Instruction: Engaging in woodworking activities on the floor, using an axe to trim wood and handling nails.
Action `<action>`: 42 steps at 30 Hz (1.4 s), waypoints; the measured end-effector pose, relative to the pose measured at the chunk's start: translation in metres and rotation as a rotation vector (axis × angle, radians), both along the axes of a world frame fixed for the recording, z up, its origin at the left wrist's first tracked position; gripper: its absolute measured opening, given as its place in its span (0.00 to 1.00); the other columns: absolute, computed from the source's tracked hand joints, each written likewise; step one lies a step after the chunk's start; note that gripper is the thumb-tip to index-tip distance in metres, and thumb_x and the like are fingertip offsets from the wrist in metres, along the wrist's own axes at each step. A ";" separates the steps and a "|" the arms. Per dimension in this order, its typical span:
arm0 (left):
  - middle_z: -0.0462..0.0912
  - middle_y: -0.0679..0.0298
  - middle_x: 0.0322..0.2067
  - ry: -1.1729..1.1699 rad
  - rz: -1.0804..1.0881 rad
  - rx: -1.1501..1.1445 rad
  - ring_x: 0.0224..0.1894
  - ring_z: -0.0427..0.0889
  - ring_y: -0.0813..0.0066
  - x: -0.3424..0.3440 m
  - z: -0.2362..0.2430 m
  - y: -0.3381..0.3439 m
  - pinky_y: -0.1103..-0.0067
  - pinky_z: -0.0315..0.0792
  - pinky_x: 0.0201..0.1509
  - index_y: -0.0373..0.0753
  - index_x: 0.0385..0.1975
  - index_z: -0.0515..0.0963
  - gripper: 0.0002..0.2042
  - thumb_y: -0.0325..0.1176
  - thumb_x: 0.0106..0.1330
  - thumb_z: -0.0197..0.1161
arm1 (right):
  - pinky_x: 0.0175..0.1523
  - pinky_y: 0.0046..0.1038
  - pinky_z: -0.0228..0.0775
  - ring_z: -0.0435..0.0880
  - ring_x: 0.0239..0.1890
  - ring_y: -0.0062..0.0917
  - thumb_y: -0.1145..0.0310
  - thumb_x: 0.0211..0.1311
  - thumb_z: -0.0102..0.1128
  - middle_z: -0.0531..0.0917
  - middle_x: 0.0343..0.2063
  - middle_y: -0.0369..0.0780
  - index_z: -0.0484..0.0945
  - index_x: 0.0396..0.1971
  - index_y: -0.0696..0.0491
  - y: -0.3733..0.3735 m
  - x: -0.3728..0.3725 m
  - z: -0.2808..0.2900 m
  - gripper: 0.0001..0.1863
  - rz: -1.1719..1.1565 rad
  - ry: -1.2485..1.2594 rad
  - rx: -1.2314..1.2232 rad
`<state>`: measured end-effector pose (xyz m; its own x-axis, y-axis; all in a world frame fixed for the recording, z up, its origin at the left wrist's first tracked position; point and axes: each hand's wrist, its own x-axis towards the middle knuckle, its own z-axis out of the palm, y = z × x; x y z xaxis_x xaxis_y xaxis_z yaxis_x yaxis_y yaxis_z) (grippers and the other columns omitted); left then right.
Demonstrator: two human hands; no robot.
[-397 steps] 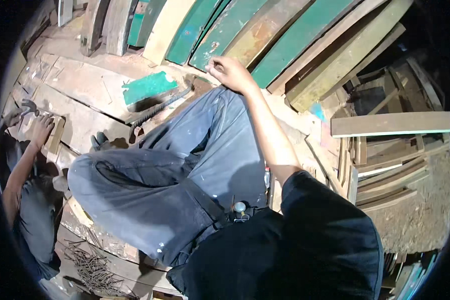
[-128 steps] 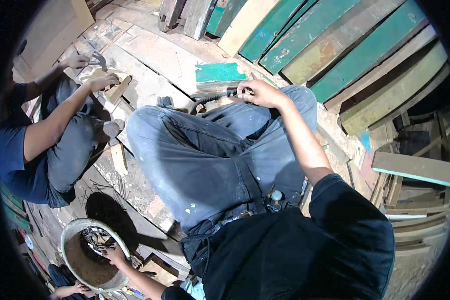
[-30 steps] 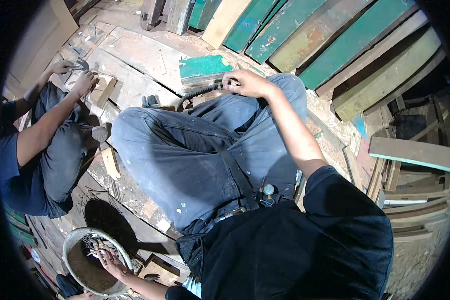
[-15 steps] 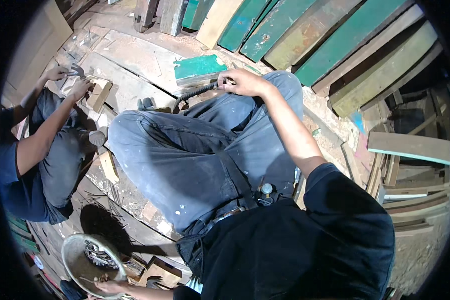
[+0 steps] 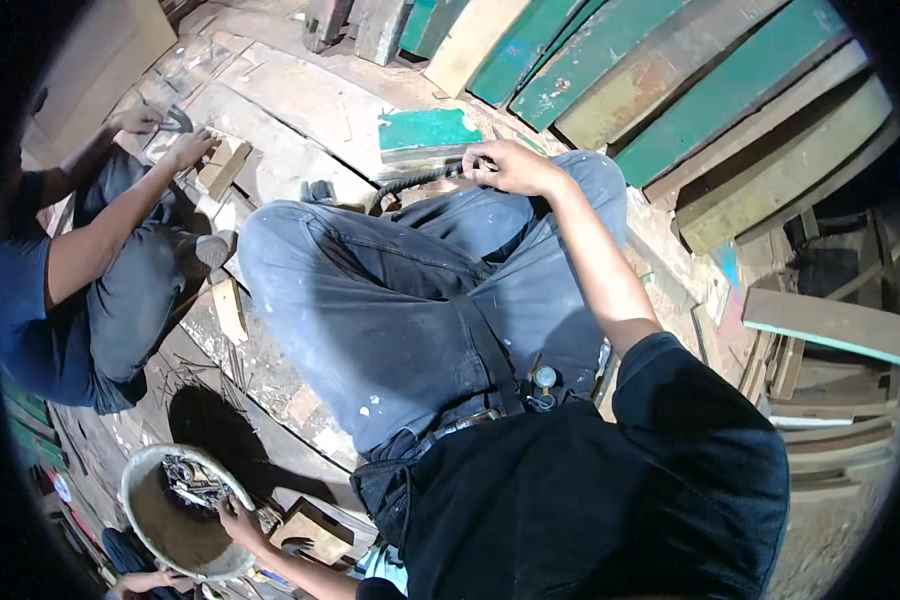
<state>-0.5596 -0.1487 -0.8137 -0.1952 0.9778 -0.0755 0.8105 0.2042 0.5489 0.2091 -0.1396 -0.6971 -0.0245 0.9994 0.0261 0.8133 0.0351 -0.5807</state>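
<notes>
- Workshop: dusty wooden plank floor (image 5: 300,98), with a row of long green-painted and bare wooden boards (image 5: 675,105) along its far side.
- Left hand (image 5: 238,522): reaches over the rim of a round, pale grey bucket with a brown-stained inside (image 5: 165,532), fingers bent beside small, loose metal pieces (image 5: 195,480). Grip partly closed; whether it holds a piece cannot be told.
- Bucket stands on the floor at the person's left, its mouth tilted into view; the pieces lie against its far side.
- Right hand (image 5: 510,168): curled at the end of a black, spiral-ribbed metal bar (image 5: 420,183), beside a green-topped wooden block (image 5: 430,132). Cannot tell whether this grip is closed on the bar.
- Co-worker's hand (image 5: 192,150) rests by a pale wooden piece (image 5: 226,167), well apart from the bucket.
- Recommended handling, in this inspector's judgement: look into the bucket while reaching; pinch single pieces from the top of the heap; avoid raking bare fingers through possible points; lift clear of the rim; leave the bar lying steady.
</notes>
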 end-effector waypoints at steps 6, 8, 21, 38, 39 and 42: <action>0.72 0.38 0.52 0.013 -0.040 -0.363 0.54 0.72 0.45 0.006 -0.003 0.013 0.65 0.64 0.56 0.30 0.59 0.65 0.28 0.49 0.72 0.42 | 0.45 0.33 0.70 0.81 0.39 0.33 0.68 0.58 0.59 0.83 0.33 0.41 0.77 0.35 0.53 -0.004 0.003 0.001 0.07 -0.049 -0.005 -0.038; 0.69 0.37 0.55 0.035 -0.029 -0.285 0.57 0.69 0.44 -0.037 -0.041 -0.004 0.65 0.62 0.58 0.30 0.62 0.59 0.30 0.52 0.72 0.39 | 0.45 0.32 0.70 0.81 0.39 0.33 0.68 0.58 0.58 0.83 0.33 0.41 0.77 0.35 0.53 0.004 -0.006 0.002 0.07 -0.028 0.040 -0.031; 0.65 0.54 0.61 -0.433 0.092 -0.447 0.62 0.65 0.64 -0.024 -0.024 0.019 0.74 0.57 0.65 0.37 0.66 0.57 0.30 0.52 0.72 0.41 | 0.45 0.31 0.71 0.81 0.38 0.31 0.69 0.59 0.58 0.83 0.32 0.40 0.77 0.33 0.54 -0.001 -0.004 0.003 0.06 -0.015 0.034 -0.038; 0.71 0.50 0.56 -0.179 0.176 -0.379 0.56 0.71 0.61 0.004 -0.056 0.032 0.71 0.65 0.59 0.36 0.66 0.53 0.34 0.53 0.69 0.48 | 0.42 0.31 0.70 0.81 0.36 0.31 0.68 0.58 0.60 0.82 0.31 0.41 0.78 0.33 0.54 -0.001 0.004 -0.003 0.06 -0.013 0.069 -0.017; 0.71 0.50 0.55 -0.247 0.156 -0.364 0.56 0.71 0.61 -0.001 -0.061 0.035 0.71 0.65 0.58 0.36 0.66 0.54 0.33 0.52 0.69 0.48 | 0.42 0.31 0.70 0.81 0.36 0.31 0.68 0.58 0.59 0.83 0.31 0.41 0.78 0.33 0.53 -0.001 0.007 -0.006 0.06 0.003 0.052 0.004; 0.72 0.52 0.55 -0.488 0.130 -0.301 0.55 0.72 0.62 -0.030 -0.072 0.035 0.71 0.67 0.57 0.35 0.65 0.57 0.31 0.50 0.69 0.50 | 0.43 0.31 0.71 0.81 0.37 0.32 0.68 0.58 0.59 0.83 0.31 0.41 0.78 0.33 0.53 0.002 0.001 -0.002 0.06 -0.003 0.037 -0.017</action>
